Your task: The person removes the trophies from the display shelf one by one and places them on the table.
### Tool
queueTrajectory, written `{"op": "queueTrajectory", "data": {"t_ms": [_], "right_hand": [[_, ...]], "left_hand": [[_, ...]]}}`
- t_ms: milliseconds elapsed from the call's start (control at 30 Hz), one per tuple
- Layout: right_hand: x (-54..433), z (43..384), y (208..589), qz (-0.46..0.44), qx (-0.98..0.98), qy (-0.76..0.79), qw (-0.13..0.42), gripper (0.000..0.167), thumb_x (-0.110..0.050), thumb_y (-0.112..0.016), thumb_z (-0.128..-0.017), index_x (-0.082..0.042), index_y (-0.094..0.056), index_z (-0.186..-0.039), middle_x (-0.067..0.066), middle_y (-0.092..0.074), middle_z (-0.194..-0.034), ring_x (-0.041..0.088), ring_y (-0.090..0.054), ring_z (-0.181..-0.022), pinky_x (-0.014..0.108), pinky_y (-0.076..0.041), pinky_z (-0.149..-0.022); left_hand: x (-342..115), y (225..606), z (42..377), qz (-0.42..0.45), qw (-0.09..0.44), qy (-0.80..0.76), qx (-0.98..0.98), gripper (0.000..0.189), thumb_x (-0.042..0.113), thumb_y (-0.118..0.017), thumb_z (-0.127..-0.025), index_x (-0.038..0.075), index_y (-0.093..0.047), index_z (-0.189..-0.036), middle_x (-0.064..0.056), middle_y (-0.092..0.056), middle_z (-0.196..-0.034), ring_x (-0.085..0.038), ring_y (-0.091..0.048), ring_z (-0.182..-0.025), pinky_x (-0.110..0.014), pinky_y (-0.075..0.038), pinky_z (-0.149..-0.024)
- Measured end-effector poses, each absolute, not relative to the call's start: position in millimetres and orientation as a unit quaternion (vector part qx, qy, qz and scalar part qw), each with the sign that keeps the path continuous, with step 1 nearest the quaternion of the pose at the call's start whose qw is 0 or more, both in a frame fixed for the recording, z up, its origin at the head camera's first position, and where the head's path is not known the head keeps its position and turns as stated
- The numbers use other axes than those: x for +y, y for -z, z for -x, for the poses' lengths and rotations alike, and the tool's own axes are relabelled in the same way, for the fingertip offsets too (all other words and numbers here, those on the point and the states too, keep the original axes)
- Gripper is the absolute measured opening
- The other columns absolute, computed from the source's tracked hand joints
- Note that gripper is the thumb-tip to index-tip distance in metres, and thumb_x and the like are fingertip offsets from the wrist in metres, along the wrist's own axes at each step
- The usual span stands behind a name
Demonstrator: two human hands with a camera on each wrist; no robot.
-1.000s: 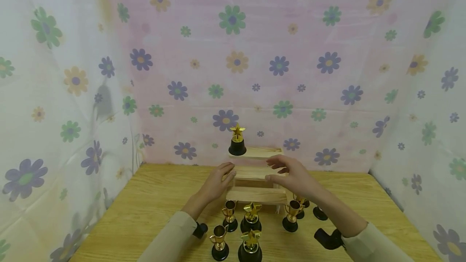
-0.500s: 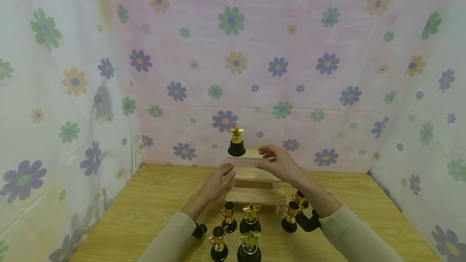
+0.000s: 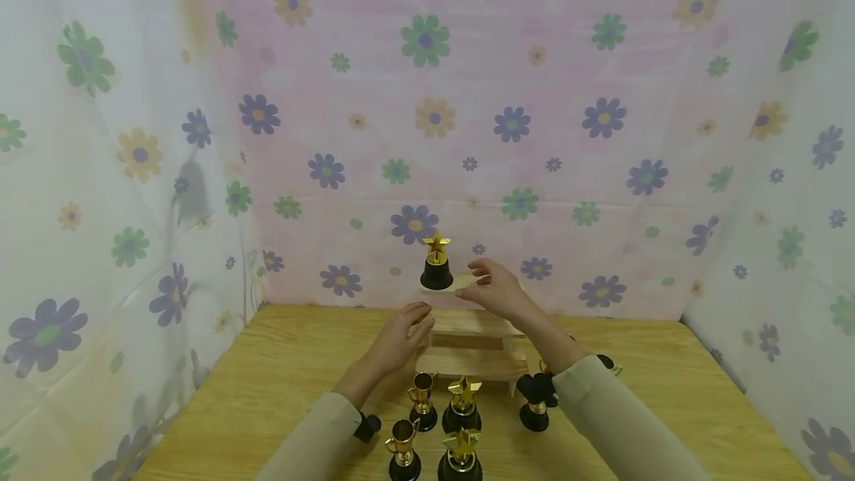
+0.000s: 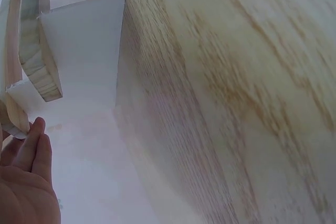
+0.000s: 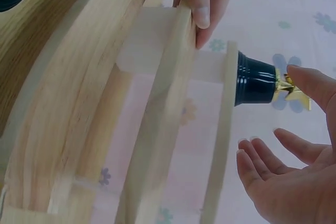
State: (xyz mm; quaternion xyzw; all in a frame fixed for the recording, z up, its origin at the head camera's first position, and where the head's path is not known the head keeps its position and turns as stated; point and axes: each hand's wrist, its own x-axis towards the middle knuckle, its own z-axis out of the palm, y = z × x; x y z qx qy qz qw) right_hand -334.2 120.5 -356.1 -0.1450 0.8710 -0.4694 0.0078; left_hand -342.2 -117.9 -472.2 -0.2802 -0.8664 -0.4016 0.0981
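Note:
A gold star trophy (image 3: 437,273) with a black base stands upright at the left end of the top step of a wooden step stand (image 3: 470,362). My left hand (image 3: 394,340) grips the left end of the middle step; in the right wrist view its thumb (image 5: 200,14) lies along that board. To the right of the star trophy is my right hand (image 3: 497,292), held over the top step with fingers loosely bent. The right wrist view shows nothing in that hand (image 5: 294,177), and a gap between its fingers and the trophy's base.
In front of the stand are two cup trophies (image 3: 422,396) on the left and two star trophies (image 3: 462,414) in the middle. Another cup trophy (image 3: 534,419) stands to the right, partly hidden by the right wrist camera (image 3: 537,390). Flowered cloth (image 3: 427,132) surrounds the wooden table (image 3: 287,362).
My right hand has moved left and up, from beside the middle step to the top step near the star trophy. My left hand has stayed on the stand.

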Motion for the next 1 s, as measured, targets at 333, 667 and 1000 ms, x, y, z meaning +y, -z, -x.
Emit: {"op": "queueTrajectory", "data": {"t_ms": [333, 667, 1000], "right_hand": [[104.5, 357.6, 363.9, 0.139, 0.858, 0.494, -0.002, 0.072, -0.024, -0.076, -0.093, -0.001, -0.043, -0.152, 0.027, -0.046, -0.15, 0.042, -0.05, -0.132, 0.058, -0.05, -0.103], [80.7, 370.0, 371.1, 0.128, 0.85, 0.511, 0.006, 0.08, -0.029, -0.082, -0.089, -0.001, -0.041, -0.153, 0.025, -0.046, -0.152, 0.04, -0.049, -0.135, 0.057, -0.046, -0.108], [70.4, 379.8, 377.2, 0.13, 0.865, 0.484, -0.024, 0.075, -0.027, -0.083, -0.087, 0.004, -0.048, -0.146, 0.025, -0.052, -0.144, 0.042, -0.051, -0.133, 0.056, -0.048, -0.107]], "left_hand": [[-118.5, 466.7, 343.6, 0.277, 0.101, 0.399, -0.868, 0.05, 0.03, -0.05, -0.11, -0.005, -0.053, -0.145, -0.024, -0.047, -0.152, -0.039, -0.054, -0.133, -0.051, -0.049, -0.107], [-121.2, 468.8, 342.4, 0.273, 0.094, 0.399, -0.87, 0.052, 0.029, -0.05, -0.11, -0.009, -0.051, -0.145, -0.028, -0.045, -0.152, -0.042, -0.052, -0.134, -0.054, -0.048, -0.108], [-116.6, 470.9, 340.2, 0.282, 0.102, 0.393, -0.869, 0.051, 0.03, -0.05, -0.11, -0.01, -0.053, -0.143, -0.029, -0.047, -0.15, -0.043, -0.054, -0.132, -0.054, -0.049, -0.106]]}}
